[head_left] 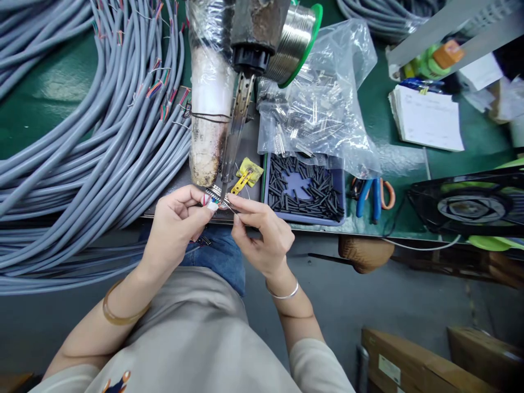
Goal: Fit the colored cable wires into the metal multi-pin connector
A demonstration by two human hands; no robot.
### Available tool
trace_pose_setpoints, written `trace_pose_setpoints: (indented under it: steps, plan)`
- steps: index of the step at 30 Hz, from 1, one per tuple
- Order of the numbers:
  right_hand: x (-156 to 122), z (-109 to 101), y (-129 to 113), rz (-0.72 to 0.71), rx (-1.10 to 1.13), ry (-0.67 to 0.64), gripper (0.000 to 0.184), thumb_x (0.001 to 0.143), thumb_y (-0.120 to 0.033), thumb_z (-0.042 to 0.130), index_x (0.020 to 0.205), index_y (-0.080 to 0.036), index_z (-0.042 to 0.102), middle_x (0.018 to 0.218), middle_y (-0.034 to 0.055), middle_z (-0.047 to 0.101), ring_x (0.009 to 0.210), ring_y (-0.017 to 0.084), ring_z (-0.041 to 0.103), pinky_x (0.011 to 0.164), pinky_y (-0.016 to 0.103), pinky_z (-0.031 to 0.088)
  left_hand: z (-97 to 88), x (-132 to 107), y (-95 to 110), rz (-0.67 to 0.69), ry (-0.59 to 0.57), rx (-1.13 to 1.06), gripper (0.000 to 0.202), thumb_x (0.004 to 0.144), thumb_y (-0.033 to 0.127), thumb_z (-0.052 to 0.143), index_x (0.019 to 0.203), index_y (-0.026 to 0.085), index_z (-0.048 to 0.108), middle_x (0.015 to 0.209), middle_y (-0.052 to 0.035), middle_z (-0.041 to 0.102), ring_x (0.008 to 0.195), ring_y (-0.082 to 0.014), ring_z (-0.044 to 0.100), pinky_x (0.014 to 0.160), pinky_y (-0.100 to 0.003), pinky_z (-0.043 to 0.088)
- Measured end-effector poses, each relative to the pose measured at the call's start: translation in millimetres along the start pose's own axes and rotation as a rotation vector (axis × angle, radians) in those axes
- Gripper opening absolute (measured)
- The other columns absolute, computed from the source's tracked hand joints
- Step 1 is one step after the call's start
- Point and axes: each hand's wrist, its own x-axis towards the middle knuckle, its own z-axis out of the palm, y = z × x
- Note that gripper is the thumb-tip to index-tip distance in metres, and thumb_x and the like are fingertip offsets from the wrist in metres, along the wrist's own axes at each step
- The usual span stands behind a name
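Observation:
My left hand (180, 217) is closed, with thumb and fingertips pinching a small metal multi-pin connector (214, 192) and the white end of a cable (212, 206) with coloured wires. The fingers of my right hand (262, 229) pinch a thin silvery wire (231, 208) close beside the connector. Down from above comes the narrow tip of a soldering iron (230, 158), reaching the connector between both hands. Exactly where tip, wire and pins touch is too small to tell. A yellow metal strip on a yellow pad (244, 180) lies just behind my right fingertips.
Many grey cables (135, 125) cover the left. A solder spool (292, 43) hangs above a plastic bag of metal connectors (315, 98). A blue tray (267, 188) holds short black tubes. Farther right are blue-handled cutters (369, 197), a paper stack (428, 117) and a black fan (466, 207).

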Motion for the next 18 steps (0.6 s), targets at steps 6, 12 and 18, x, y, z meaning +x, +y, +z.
trace_pose_setpoints:
  steps: [6,12,18]
  plan:
    - [2.0,-1.0,0.6,-0.024,-0.035,-0.009,0.021,0.089,-0.003,0.066,0.093,-0.022,0.059,0.113,0.0102,0.082,0.093,0.017,0.081,0.074,0.025,0.066,-0.2,-1.9,0.0,0.033,0.005,0.035,0.015,0.077,0.018,0.077,0.072,0.017,0.063,0.053,0.0070,0.054,0.038,-0.0024,0.037,0.038,-0.016,0.027]
    - [7.0,-5.0,-2.4,-0.074,-0.092,-0.014,0.019,0.090,-0.006,0.068,0.096,-0.023,0.062,0.111,0.0079,0.082,0.095,0.017,0.081,0.080,0.026,0.069,0.6,-3.5,4.7,0.029,0.009,0.067,0.019,0.077,0.019,0.078,0.071,0.019,0.061,0.047,0.0082,0.049,0.038,-0.0036,0.035,0.038,-0.017,0.027]
    - [2.9,-4.5,0.4,-0.188,-0.157,-0.030,0.017,0.090,-0.006,0.066,0.090,-0.022,0.060,0.107,0.0111,0.083,0.097,0.018,0.081,0.084,0.029,0.071,-2.2,-3.8,1.8,-0.011,-0.023,0.061,0.018,0.080,0.019,0.075,0.070,0.018,0.061,0.048,0.0082,0.048,0.038,-0.0030,0.034,0.037,-0.016,0.025]
